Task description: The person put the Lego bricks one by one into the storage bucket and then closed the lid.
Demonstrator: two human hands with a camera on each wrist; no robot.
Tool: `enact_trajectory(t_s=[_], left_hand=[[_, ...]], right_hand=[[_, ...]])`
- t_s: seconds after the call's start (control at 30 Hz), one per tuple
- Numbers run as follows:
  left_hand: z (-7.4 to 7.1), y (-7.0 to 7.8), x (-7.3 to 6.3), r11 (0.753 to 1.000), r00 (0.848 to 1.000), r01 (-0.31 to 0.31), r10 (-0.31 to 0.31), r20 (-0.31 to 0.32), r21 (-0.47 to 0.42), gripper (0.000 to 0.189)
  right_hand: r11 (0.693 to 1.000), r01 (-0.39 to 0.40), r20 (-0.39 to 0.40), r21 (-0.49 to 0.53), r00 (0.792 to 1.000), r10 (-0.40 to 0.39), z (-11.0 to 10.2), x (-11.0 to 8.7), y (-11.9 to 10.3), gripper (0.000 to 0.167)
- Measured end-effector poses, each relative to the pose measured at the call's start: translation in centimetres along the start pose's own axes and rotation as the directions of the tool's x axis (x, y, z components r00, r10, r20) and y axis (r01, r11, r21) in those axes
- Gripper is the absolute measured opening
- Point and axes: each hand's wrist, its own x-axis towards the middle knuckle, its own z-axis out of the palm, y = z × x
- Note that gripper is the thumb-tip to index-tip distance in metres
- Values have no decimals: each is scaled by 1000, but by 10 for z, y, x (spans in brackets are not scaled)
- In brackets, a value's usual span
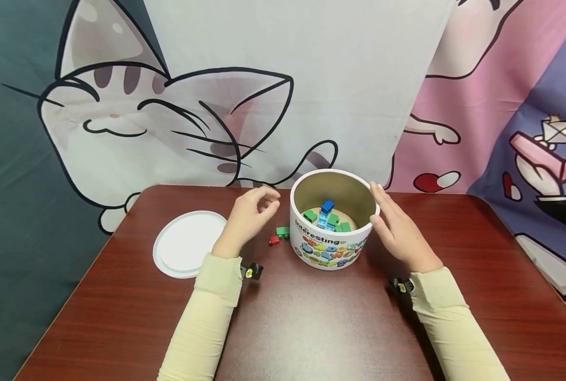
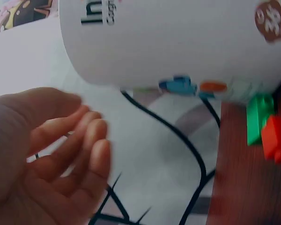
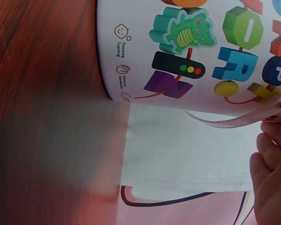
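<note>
A white round bucket [image 1: 328, 248] with colourful printing stands upright on the table. Inside it lie several toy bricks, among them a blue brick [image 1: 328, 206] and a green brick [image 1: 310, 216]. My right hand [image 1: 403, 233] rests at the bucket's right rim with fingers extended, and its fingertips show by the handle [image 3: 234, 123] in the right wrist view. To the left of the bucket, my left hand [image 1: 248, 218] hovers with loosely bent fingers [image 2: 100, 157] and holds nothing. Below it, a green brick [image 1: 282, 232] and a red brick [image 1: 274, 241] lie beside the bucket's base.
A white round lid [image 1: 189, 243] lies flat on the brown table [image 1: 311, 328], left of the left forearm. Behind the table's far edge hangs a cloth [image 1: 273, 47] printed with cartoon figures.
</note>
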Motion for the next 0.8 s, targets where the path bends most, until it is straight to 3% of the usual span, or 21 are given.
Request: enact_trajectory(t_s=[0.13, 0.33, 0.63, 0.8], left_hand=[[-3, -7, -1, 993, 987, 84, -94, 131, 80, 20], [-2, -15, -4, 970, 933, 178, -221, 285, 166, 23], [5, -22, -6, 934, 863, 224, -323, 387, 279, 21], [8, -25, -8, 923, 847, 224, -343, 406, 312, 19]], right_hand=[[1000, -8, 2, 1, 1000, 8, 0, -1, 0, 64], [1000, -12, 7, 2, 1000, 12, 0, 0, 0, 64], [1000, -10, -2, 1, 1000, 10, 0, -1, 0, 63], [1000, -6, -3, 3, 1000, 6, 0, -1, 1, 64]])
